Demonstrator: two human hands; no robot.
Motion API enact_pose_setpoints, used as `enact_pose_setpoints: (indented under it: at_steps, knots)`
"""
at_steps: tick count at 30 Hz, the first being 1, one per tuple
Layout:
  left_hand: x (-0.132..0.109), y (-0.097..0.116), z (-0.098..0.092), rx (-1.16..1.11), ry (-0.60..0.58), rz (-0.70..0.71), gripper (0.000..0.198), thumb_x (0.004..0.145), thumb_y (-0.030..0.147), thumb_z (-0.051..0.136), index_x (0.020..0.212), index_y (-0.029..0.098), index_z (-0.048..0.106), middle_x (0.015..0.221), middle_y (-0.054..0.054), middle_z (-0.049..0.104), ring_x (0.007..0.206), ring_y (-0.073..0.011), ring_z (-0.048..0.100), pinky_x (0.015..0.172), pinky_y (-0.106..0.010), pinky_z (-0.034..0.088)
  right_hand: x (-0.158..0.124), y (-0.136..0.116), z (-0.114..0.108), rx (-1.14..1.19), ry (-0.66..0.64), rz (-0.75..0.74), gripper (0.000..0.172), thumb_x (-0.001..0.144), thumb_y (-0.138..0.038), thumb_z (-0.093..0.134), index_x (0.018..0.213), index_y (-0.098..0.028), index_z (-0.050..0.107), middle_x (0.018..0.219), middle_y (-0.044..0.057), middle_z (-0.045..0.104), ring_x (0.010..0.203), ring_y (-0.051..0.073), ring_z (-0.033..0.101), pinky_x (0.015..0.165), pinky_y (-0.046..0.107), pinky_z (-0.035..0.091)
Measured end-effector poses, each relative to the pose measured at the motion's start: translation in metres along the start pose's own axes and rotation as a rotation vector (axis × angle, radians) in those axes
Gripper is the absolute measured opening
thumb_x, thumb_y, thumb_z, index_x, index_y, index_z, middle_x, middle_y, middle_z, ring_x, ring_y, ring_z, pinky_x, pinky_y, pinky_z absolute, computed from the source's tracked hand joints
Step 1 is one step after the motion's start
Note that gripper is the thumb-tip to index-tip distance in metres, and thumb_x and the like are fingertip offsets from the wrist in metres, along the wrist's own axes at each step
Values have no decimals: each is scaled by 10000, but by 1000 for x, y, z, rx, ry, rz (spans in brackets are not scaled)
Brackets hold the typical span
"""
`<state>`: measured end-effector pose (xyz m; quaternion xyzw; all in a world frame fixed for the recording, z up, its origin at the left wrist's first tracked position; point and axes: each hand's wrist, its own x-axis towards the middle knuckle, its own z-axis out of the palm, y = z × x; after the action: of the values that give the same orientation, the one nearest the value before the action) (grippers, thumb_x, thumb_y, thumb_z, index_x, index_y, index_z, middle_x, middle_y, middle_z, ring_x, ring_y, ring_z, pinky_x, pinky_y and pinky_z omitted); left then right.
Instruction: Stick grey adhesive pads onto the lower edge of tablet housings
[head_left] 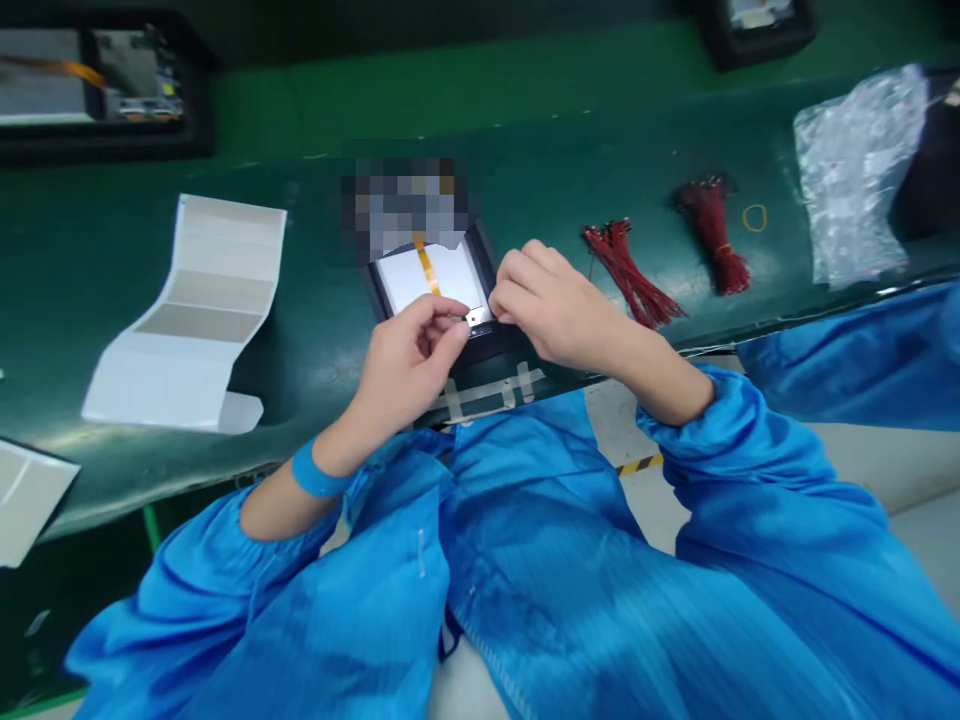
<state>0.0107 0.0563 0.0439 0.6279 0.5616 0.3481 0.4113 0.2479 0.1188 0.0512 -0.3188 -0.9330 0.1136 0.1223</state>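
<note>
Black-framed panel (439, 285) lies flat on the green belt (315, 300), its pale back up with an orange ribbon (426, 265) running down the middle. At its near edge, a small silvery tab (478, 317) sits between both sets of fingertips. Left hand (405, 365) pinches the tab, thumb and forefinger closed on it; right hand (551, 305) presses bunched fingers against it from the other side. Right of those fingers lie two red wire bundles (634, 275); well left, folded white sheets (195, 310).

Head camera looks forward and down, close over the green bench (525, 130).
</note>
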Motion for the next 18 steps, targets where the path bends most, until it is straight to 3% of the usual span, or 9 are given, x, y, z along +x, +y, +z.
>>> enact_pose_setpoints:
  at_steps: [5,10,14,18]
  knots:
    - [6,0,2,-151,-42,-121,138,936,288,731,903,155,729,773,-30,687,678,-133,619,639,-243,505,8,-19,5,92,9,7,217,1128,-210,384,1094,-222,598,1139,103,639,1094,278,567,943,438,448]
    - [-3,-6,1,-172,-55,-137,113,944,280,729,956,171,756,794,-38,697,701,-149,636,651,-262,525,6,-16,13,264,15,85,182,1091,-179,425,1032,-215,593,989,75,650,968,240,584,901,391,463]
    - [-12,-16,-3,41,83,2,277,987,294,674,1239,197,737,838,-16,669,659,-143,574,659,-300,504,6,-9,18,205,-24,58,220,1108,-205,409,1049,-211,620,1027,91,649,1017,265,581,940,426,459]
    - [-18,-25,-9,385,160,178,220,1045,288,598,1191,216,745,1004,-87,695,909,-237,625,871,-415,543,8,-6,26,57,-99,-12,271,1126,-221,373,1086,-193,640,1065,124,658,1058,297,564,920,437,432]
